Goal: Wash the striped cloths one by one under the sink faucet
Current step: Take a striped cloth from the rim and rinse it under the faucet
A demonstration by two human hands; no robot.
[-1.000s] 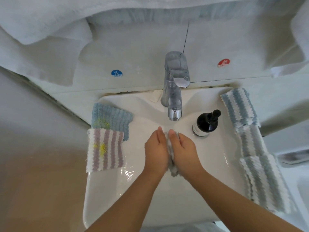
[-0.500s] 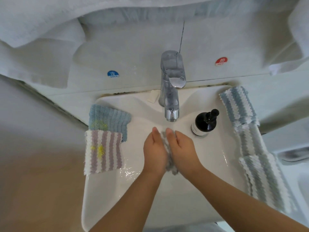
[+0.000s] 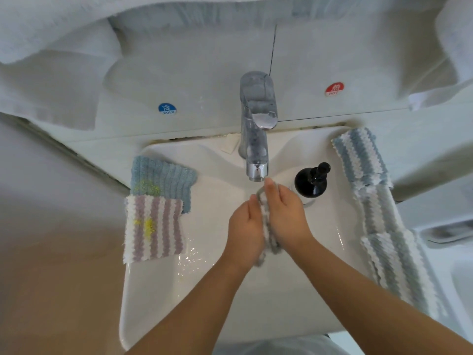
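Note:
A grey-and-white striped cloth (image 3: 268, 228) is pressed flat between my two palms, just below the spout of the chrome faucet (image 3: 256, 139). My left hand (image 3: 243, 228) lies against its left side with straight fingers. My right hand (image 3: 288, 213) lies against its right side, fingertips almost at the spout. The cloth's lower end hangs out under my wrists over the white sink (image 3: 204, 290). I cannot make out a water stream.
On the sink's left rim lie a blue cloth (image 3: 163, 175) and a purple-striped cloth (image 3: 153, 226), both with yellow stains. Three blue and grey-green striped cloths (image 3: 378, 211) line the right rim. A black pump bottle (image 3: 311, 181) stands right of the faucet.
My right hand has slid forward toward the spout while my left hand dropped back, rubbing the cloth between the palms. The cloth shows more between them now.

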